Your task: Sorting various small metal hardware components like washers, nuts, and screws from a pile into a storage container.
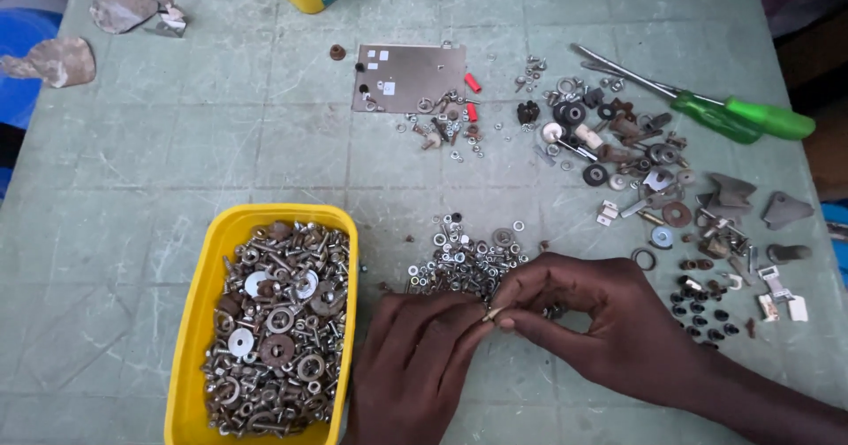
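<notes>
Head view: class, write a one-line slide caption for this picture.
Two hands, left hand and right hand, pinch a small fastener beside a yellow tub of nuts and washers.

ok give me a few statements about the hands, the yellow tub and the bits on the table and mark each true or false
1. The yellow tub holds mixed nuts, bolts and washers. True.
2. Both hands meet over a small pale fastener, the left hand and right hand pinching it between fingertips. True.
3. The green-handled screwdrivers lie inside the tub. False: they lie on the table at the far right, away from the tub.
4. The flat metal plate is held in the right hand. False: it lies on the table farther away, untouched.
5. A loose pile of small nuts and washers lies on the table just beyond the hands. True.
</notes>
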